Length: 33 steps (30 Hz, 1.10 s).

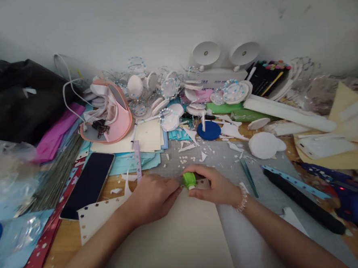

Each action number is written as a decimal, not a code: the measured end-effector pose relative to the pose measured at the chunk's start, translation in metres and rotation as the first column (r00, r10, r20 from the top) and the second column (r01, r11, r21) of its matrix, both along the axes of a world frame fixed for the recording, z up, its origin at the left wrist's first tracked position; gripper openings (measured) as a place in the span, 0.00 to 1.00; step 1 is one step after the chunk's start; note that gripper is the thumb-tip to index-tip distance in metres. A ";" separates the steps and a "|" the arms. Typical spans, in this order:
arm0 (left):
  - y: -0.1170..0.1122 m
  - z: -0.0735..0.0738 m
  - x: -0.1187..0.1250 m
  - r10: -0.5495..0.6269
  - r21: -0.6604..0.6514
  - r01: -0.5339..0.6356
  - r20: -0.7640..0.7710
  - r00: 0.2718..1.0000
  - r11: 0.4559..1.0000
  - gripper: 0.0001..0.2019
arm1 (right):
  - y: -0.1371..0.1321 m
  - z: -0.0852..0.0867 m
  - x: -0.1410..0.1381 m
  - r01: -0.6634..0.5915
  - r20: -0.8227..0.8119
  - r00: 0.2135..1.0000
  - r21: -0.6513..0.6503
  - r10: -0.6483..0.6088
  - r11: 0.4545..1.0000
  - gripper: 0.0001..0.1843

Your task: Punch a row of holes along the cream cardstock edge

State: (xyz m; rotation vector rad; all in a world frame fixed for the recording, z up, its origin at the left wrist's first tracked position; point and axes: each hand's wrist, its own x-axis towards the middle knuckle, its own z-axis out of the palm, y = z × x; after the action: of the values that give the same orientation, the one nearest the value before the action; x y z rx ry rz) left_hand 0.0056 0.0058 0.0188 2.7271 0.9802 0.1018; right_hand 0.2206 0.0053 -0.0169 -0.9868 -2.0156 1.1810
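A small green punch (189,180) sits on the far edge of a cream paper sheet (179,239) in front of me. My right hand (214,185) is closed around the punch from the right, its thumb and fingers pinching it. My left hand (152,197) lies on the cream sheet just left of the punch, fingers curled and pointing at it, fingertips touching or nearly touching it. A bead bracelet (242,197) is on my right wrist. The sheet's left edge carries a row of punched star holes (89,214).
A dark phone (89,184) lies left, beside red starred paper (48,239) and plastic bags. White discs, beaded rings and a pink visor (117,113) crowd the back by the wall. A blue glue gun (346,192) and a black bar (301,203) lie right.
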 end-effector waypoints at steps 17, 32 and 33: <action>0.002 -0.002 -0.005 -0.002 0.066 -0.004 0.089 0.996 0.998 0.11 | 0.003 0.002 0.000 -0.041 0.045 0.998 0.094 0.037 0.995 0.18; 0.001 0.000 -0.003 -0.016 0.090 0.007 0.108 0.994 0.996 0.12 | 0.003 0.003 0.002 -0.067 0.065 0.996 0.085 0.062 0.994 0.21; 0.001 0.000 -0.003 -0.017 0.081 0.008 0.107 0.994 0.997 0.12 | 0.004 0.004 0.002 -0.076 0.069 0.995 0.092 0.070 0.993 0.21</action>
State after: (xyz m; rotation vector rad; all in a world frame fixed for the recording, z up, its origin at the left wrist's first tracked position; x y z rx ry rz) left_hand 0.0026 0.0069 0.0186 2.7669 0.9483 0.2888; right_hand 0.2228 0.0089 -0.0132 -0.9236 -2.1555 1.0924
